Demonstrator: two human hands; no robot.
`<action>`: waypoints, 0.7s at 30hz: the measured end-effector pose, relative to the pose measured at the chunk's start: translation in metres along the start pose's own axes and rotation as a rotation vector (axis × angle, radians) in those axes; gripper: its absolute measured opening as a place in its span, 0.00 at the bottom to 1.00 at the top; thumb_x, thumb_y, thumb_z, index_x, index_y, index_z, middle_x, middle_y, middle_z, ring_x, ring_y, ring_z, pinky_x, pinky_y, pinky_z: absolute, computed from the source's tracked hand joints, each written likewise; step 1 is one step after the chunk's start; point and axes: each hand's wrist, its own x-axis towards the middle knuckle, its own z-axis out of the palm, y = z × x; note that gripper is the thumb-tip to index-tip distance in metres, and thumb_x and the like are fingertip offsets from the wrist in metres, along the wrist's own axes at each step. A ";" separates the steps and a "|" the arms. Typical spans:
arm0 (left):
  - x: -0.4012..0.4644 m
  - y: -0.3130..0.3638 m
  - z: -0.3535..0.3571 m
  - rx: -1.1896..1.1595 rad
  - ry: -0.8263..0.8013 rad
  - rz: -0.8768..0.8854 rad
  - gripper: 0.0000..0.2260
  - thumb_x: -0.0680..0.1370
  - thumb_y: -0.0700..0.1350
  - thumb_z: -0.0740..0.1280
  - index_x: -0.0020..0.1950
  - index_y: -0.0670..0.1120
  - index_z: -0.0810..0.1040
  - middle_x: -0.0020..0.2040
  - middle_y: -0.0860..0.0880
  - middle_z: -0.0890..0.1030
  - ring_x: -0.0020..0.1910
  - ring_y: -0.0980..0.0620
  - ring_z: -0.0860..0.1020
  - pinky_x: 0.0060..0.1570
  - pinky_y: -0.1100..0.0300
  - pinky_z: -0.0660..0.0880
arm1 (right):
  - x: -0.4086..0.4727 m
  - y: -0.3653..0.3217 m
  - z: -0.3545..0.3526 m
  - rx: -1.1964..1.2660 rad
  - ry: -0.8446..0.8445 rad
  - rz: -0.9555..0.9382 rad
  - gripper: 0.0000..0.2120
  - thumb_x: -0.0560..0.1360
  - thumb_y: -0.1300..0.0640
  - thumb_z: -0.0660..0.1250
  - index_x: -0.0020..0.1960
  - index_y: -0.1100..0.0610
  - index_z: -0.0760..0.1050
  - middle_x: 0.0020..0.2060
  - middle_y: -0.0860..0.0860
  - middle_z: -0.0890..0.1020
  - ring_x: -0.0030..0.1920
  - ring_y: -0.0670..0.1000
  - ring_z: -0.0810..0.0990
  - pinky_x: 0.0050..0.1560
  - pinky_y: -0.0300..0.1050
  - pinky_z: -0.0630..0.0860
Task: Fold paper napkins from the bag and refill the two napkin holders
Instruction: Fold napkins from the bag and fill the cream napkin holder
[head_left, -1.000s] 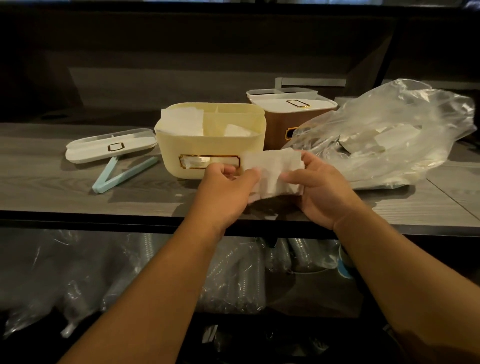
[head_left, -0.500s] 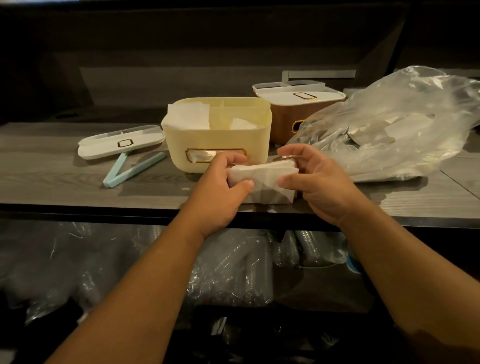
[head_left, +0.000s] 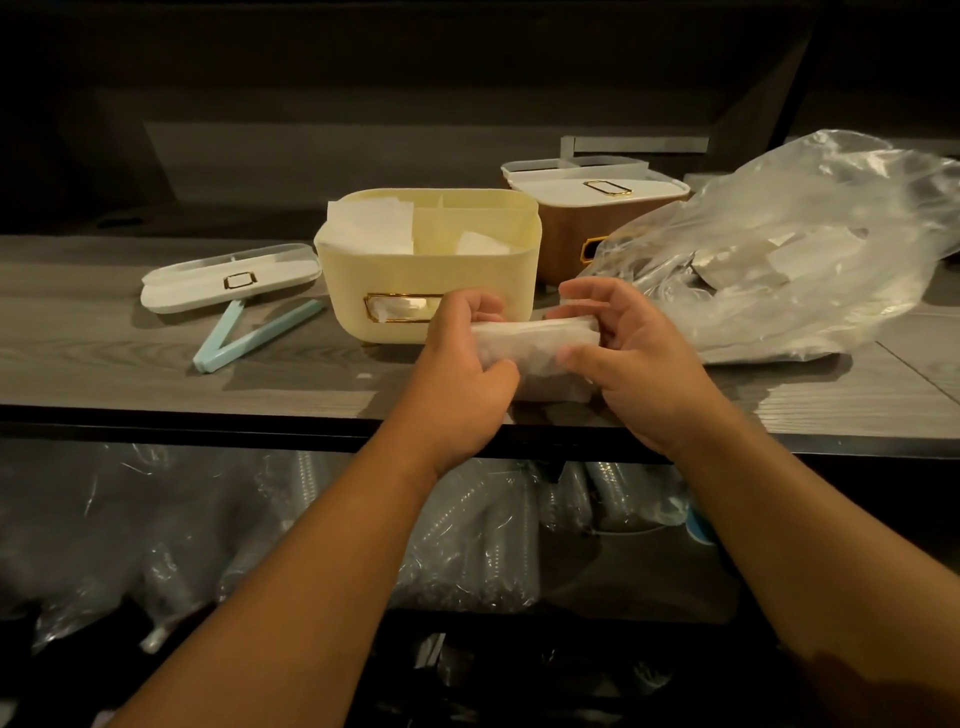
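Observation:
A white paper napkin (head_left: 535, 353) is folded over between my hands, just above the front of the wooden counter. My left hand (head_left: 462, 358) pinches its left end, and my right hand (head_left: 631, 353) grips its right end with thumb under and fingers over. Behind them stands the open cream napkin holder (head_left: 478, 270), with folded napkins (head_left: 371, 228) in its left compartment and some lower in the right one. A brown holder (head_left: 566, 239) with its white lid (head_left: 597, 189) on sits farther back. The clear plastic bag (head_left: 789, 249) with napkins lies at the right.
The cream holder's white lid (head_left: 228, 278) lies on the counter (head_left: 130, 364) at the left, with a light blue bag clip (head_left: 244, 338) in front of it. Under the counter a shelf holds plastic-wrapped sleeves of cups (head_left: 467, 540).
The napkin has been folded over from a wider sheet into a thicker, narrower strip, and both hands have lowered it toward the counter's front edge.

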 end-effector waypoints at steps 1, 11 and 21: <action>0.000 -0.001 0.001 -0.014 0.014 0.000 0.22 0.77 0.33 0.66 0.64 0.54 0.66 0.62 0.51 0.70 0.57 0.54 0.73 0.42 0.78 0.74 | 0.001 0.001 0.000 0.004 0.018 0.009 0.27 0.74 0.72 0.69 0.67 0.49 0.72 0.57 0.49 0.81 0.56 0.50 0.83 0.51 0.51 0.84; 0.002 -0.007 0.003 -0.004 0.073 0.045 0.25 0.75 0.31 0.68 0.62 0.53 0.63 0.61 0.49 0.66 0.56 0.56 0.71 0.43 0.77 0.73 | 0.008 -0.001 0.020 -0.055 0.078 0.037 0.31 0.70 0.72 0.70 0.65 0.46 0.70 0.55 0.50 0.80 0.53 0.55 0.83 0.49 0.56 0.84; 0.004 -0.002 0.004 0.063 0.060 0.058 0.23 0.74 0.28 0.63 0.60 0.52 0.63 0.60 0.49 0.66 0.55 0.54 0.69 0.41 0.80 0.70 | 0.003 -0.004 0.018 -0.175 0.063 0.121 0.28 0.73 0.67 0.71 0.66 0.46 0.67 0.54 0.49 0.77 0.51 0.58 0.83 0.48 0.61 0.82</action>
